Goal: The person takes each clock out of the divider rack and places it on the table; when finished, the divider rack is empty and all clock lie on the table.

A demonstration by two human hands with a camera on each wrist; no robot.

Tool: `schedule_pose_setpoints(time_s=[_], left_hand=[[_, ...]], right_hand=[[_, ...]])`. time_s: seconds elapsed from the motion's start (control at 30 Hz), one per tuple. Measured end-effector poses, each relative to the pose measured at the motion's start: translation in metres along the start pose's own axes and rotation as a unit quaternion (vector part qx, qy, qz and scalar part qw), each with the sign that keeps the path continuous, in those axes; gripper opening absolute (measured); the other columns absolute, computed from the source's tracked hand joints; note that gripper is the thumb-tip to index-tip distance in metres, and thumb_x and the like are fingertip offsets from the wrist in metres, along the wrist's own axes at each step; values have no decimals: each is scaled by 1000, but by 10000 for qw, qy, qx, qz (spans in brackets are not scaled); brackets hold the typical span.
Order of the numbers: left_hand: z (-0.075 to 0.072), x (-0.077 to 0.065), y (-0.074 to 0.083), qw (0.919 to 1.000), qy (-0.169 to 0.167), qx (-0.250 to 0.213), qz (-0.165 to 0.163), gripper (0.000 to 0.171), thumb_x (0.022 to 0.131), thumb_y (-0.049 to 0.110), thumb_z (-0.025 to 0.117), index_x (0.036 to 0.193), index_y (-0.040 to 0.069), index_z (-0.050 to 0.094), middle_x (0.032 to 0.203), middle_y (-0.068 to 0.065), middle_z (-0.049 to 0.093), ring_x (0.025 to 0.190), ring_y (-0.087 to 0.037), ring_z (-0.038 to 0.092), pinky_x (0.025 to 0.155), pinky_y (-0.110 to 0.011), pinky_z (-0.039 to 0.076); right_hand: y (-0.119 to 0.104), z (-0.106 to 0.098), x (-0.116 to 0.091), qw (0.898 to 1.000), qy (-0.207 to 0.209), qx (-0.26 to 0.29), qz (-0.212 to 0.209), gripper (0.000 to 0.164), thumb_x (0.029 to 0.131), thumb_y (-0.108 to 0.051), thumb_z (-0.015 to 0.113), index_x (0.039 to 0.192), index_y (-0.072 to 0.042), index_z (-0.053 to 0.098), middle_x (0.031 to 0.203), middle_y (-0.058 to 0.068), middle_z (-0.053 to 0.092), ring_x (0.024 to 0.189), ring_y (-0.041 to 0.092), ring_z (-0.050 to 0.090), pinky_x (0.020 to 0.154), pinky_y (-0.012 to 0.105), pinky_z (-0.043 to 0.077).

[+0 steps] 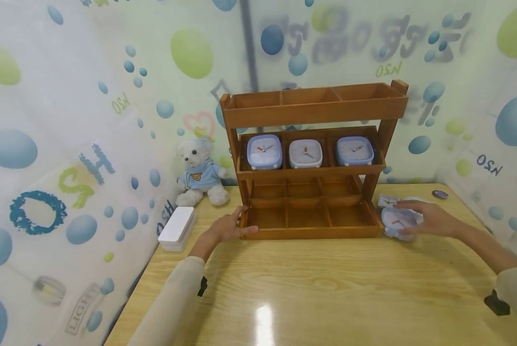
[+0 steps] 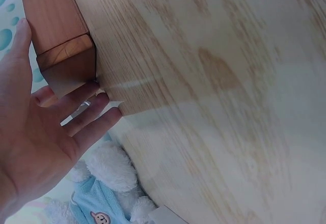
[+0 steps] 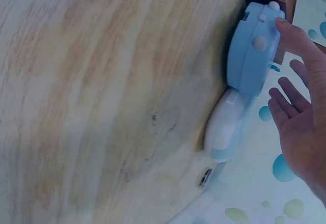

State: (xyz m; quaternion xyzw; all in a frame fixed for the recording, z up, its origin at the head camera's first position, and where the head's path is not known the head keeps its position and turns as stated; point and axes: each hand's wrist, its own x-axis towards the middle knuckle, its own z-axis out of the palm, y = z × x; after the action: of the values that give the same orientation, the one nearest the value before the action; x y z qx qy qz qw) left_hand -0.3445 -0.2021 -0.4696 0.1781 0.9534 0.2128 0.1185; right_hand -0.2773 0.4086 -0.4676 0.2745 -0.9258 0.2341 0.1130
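Observation:
A brown wooden three-tier shelf (image 1: 314, 234) stands on the table, with three alarm clocks in its middle tier: a blue one (image 1: 264, 152) at left, a paler one (image 1: 305, 154) in the middle and a blue one (image 1: 355, 151) at right. My left hand (image 1: 229, 227) touches the shelf's lower left front corner, thumb along the front and fingers loosely extended at its side. At the lower right end, my right hand (image 1: 429, 218) is over another blue alarm clock (image 3: 252, 51). Its thumb is at the clock's edge; the other fingers are spread, not curled round it.
Behind the blue clock are a small pale clock (image 1: 388, 200) and a rounded white object (image 3: 224, 127). A small dark oval item (image 1: 440, 194) lies farther right. At left sit a white teddy bear (image 1: 204, 175) in a blue top and a white box (image 1: 177, 228). Patterned walls surround the table.

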Motion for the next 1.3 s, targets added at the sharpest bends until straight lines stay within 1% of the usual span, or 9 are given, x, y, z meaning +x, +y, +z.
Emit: schedule_pose_setpoints(time_s=[0.3, 0.37, 0.53, 0.77, 0.93, 1.03, 1.17, 1.23, 1.3], left_hand=[[1, -2, -2, 10000, -21, 12, -40, 101, 88, 80, 58, 165, 23, 25, 145, -26, 57, 120, -44, 64, 102, -57, 49], [2, -2, -3, 10000, -31, 4, -42, 102, 88, 81, 58, 165, 23, 25, 145, -26, 57, 119, -43, 64, 101, -57, 49], [3, -4, -5, 10000, -20, -17, -89, 102, 87, 82, 58, 164, 24, 25, 143, -26, 59, 118, -42, 65, 100, -56, 50], [6, -4, -4, 9999, -48, -17, -94, 100, 88, 80, 59, 164, 24, 26, 134, -25, 64, 113, -40, 67, 97, -55, 51], [5, -3, -4, 10000, -5, 20, -74, 99, 88, 79, 59, 163, 24, 27, 125, -24, 68, 108, -38, 68, 96, -53, 52], [4, -2, -3, 10000, -5, 18, -77, 99, 88, 79, 60, 163, 24, 27, 121, -23, 69, 105, -36, 69, 94, -52, 53], [3, -1, -1, 10000, -47, 33, -49, 100, 88, 80, 59, 164, 24, 26, 130, -25, 66, 110, -38, 68, 96, -53, 52], [2, 0, 0, 10000, -32, 39, -38, 99, 88, 80, 59, 164, 24, 26, 132, -26, 65, 112, -39, 67, 97, -54, 52], [0, 0, 1, 10000, 18, 62, -54, 98, 89, 79, 59, 163, 25, 26, 132, -27, 65, 113, -40, 67, 99, -54, 51]], right_hand=[[-31, -30, 22, 9995, 90, -288, -72, 64, 76, -26, 94, 131, -2, 70, 125, 14, 73, 110, 39, 69, 88, 2, 38], [-37, -37, 27, 9993, 186, -293, -109, 63, 76, -23, 95, 130, -3, 71, 123, 14, 74, 109, 29, 72, 87, 1, 39], [-48, -48, 40, 9952, 674, -3, -705, 58, 70, -4, 95, 125, -3, 74, 117, 10, 76, 109, -6, 65, 88, 4, 45], [-71, -67, 62, 9800, 1276, -364, -1485, 61, 62, 3, 95, 119, -8, 78, 108, 5, 79, 107, -21, 56, 87, 5, 45], [-87, -80, 81, 9753, 1410, -438, -1640, 64, 61, 4, 94, 121, -8, 78, 106, 9, 79, 108, -23, 54, 91, 3, 42], [-93, -85, 92, 9711, 1507, -592, -1753, 65, 61, 3, 95, 122, -7, 77, 105, 12, 79, 107, -20, 56, 86, 4, 44], [-97, -89, 107, 9649, 1603, -835, -1906, 63, 64, 1, 93, 124, -4, 74, 110, 15, 77, 88, 8, 70, 70, 9, 42], [-100, -90, 114, 9675, 1573, -851, -1786, 62, 67, 1, 92, 126, -1, 73, 116, 17, 75, 86, 27, 70, 73, 10, 40], [-103, -90, 123, 9734, 1502, -774, -1546, 60, 72, -2, 91, 128, 0, 71, 121, 17, 73, 91, 32, 69, 83, 9, 39]])
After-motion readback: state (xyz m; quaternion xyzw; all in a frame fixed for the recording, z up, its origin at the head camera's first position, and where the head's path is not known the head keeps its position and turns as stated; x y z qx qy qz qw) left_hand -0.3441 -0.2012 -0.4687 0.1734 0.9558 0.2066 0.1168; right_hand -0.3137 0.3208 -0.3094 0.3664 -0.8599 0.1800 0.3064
